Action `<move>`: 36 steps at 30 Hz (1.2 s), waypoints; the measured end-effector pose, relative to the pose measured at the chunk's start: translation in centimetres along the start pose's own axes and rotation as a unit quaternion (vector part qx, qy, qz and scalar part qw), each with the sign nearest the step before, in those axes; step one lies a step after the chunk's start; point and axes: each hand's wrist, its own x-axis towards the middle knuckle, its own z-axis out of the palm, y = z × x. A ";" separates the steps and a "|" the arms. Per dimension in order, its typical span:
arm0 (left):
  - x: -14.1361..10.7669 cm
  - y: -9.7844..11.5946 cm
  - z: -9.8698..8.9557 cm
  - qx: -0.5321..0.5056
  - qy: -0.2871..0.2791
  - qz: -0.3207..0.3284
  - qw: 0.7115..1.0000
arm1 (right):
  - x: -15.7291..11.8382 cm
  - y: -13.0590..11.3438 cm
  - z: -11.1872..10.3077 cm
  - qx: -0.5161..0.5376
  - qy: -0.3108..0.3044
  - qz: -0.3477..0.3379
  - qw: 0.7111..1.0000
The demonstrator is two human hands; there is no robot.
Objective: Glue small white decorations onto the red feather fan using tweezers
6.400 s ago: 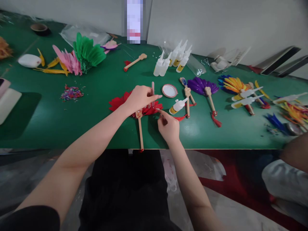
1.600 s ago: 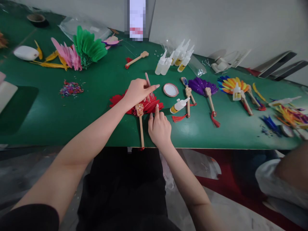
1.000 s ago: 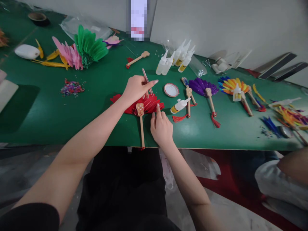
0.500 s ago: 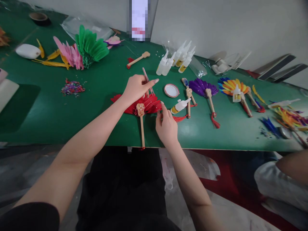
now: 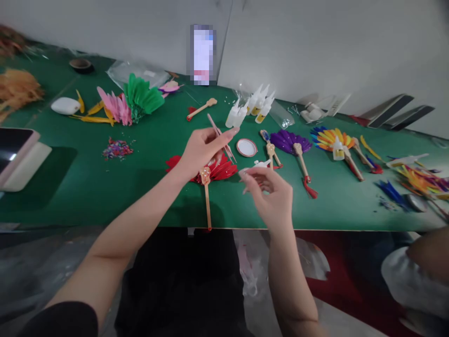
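My left hand [image 5: 206, 149] is closed around pink tweezers [image 5: 228, 150], whose tips point down to the right over the red feather fan [image 5: 224, 169]. That fan lies on the table, its wooden handle [image 5: 208, 206] reaching the near edge, with small shiny beads on its carved head. My right hand [image 5: 271, 194] is to the right of the fan, thumb and forefinger pressed together; anything between them is too small to make out. Behind this hand a glue bottle [image 5: 262, 163] lies mostly hidden, only its white top showing. A round white lid [image 5: 247, 148] lies just beyond.
Several upright glue bottles [image 5: 257, 103] stand at the back. To the right lie a purple feather fan [image 5: 289, 141] and a yellow-orange one [image 5: 337, 138]. Leftward are green feathers [image 5: 143, 96], pink feathers [image 5: 117, 107] and a colourful bead pile [image 5: 117, 148]. A phone [image 5: 202, 54] leans at the wall.
My right hand has left the red fan's edge and moved right, in front of the lying glue bottle. My left hand still holds the tweezers over the fan. The view has tilted up slightly.
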 end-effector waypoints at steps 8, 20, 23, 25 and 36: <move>-3.4 6.2 1.1 -0.067 -0.022 0.021 0.997 | 0.3 -5.3 -1.2 0.085 -0.066 0.004 0.994; -4.4 11.0 1.1 -0.136 0.032 0.063 0.988 | 3.3 -10.0 -3.2 0.311 -0.173 0.015 0.934; -4.3 11.4 1.3 -0.166 0.070 0.062 0.982 | 3.7 -11.0 -2.8 0.293 -0.148 -0.030 0.944; -4.2 11.8 1.4 -0.174 0.082 0.064 0.979 | 4.0 -11.4 -2.7 0.277 -0.158 -0.059 0.946; -4.1 12.5 0.4 -0.205 0.104 0.147 0.962 | 5.2 -12.1 -2.3 0.314 -0.143 -0.100 0.933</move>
